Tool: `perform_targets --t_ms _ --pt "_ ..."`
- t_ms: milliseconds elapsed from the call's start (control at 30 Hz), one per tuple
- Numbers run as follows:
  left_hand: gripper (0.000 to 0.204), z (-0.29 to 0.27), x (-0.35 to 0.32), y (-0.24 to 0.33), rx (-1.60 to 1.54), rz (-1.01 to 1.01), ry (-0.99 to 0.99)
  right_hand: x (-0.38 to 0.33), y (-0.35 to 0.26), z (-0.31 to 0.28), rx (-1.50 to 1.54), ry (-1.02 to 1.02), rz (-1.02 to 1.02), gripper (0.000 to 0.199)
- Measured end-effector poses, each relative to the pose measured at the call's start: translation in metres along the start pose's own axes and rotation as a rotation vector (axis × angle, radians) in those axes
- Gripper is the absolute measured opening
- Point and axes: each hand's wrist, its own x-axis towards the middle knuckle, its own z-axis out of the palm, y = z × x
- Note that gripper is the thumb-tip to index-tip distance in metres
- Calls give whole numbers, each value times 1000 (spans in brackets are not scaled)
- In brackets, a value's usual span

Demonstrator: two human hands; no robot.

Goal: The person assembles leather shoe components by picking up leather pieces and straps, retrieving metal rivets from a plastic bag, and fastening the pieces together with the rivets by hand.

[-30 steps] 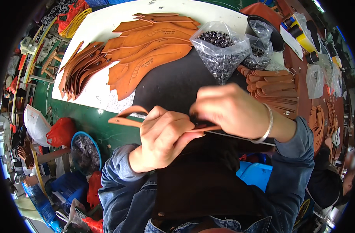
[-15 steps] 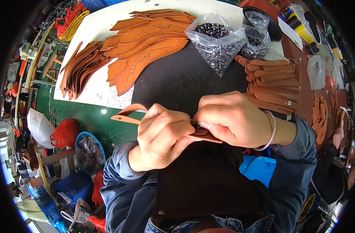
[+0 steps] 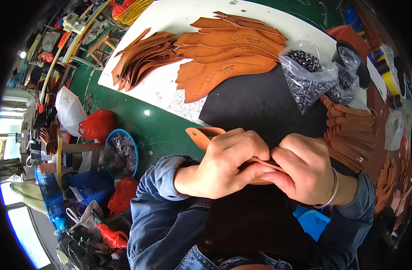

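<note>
In front of my chest, a brown leather strap [image 3: 199,138] is gripped between both hands. Its rounded end, bearing a small dark stud or hole, loops out beyond my left hand [image 3: 230,164]. That hand is closed, with the thumb pressed along the leather. My right hand [image 3: 304,168], with a bangle at the wrist, pinches the strap's other part between thumb and curled fingers. The two thumbs nearly meet. Fingers cover most of the strap's middle, so any fastener there is hidden. Beneath the hands lies a black mat [image 3: 251,96].
Curved leather pieces [image 3: 242,51] and a folded stack with snaps [image 3: 145,58] lie on the white tabletop [image 3: 138,27]. To the right are clear bags of dark fasteners [image 3: 302,87] and piled leather strips [image 3: 350,135]. A blue-rimmed basket [image 3: 136,155] stands at left.
The view has turned, so the table and hands sit further right. My hands have tilted and the dark piece seen between my fingers is now hidden; both still grip the strap.
</note>
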Motion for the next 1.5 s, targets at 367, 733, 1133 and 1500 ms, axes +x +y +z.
perform_targets --t_ms 367,733,1133,1500 --pt "17 -162 98 -81 1221 518 222 8 23 -29 105 42 236 56" --pt "22 -170 94 -187 1352 -74 -18 -31 42 -53 70 92 501 49" --pt "32 -81 130 -172 1005 -299 -228 -79 60 -86 -256 230 614 37" --pt "38 -42 63 -25 -304 -319 -56 -164 167 -129 -531 -112 710 15"
